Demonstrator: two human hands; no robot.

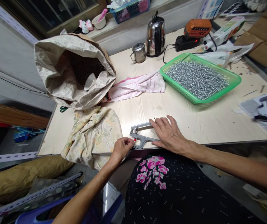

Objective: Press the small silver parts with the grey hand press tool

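A grey metal lever tool [143, 143] with two long handles, a coil spring and a small red part lies at the table's front edge. My right hand [169, 134] grips its handles from the right, fingers over the upper handle and thumb by the lower one. At the tool's left end, my left hand [122, 149] is closed in a pinch beside the red part; whatever is between the fingertips is too small to make out. Left of the tool is a floral cloth [89, 133] with several small pins [100, 128] lying on it.
A green basket [200, 100] full of short silvery metal pieces stands at the right. An open woven sack [54, 62] holds a white cup [90, 81] and dark contents. Behind are a pink-white towel [140, 85], a metal mug [139, 53], a kettle [155, 35] and a battery [197, 28] on its charger.
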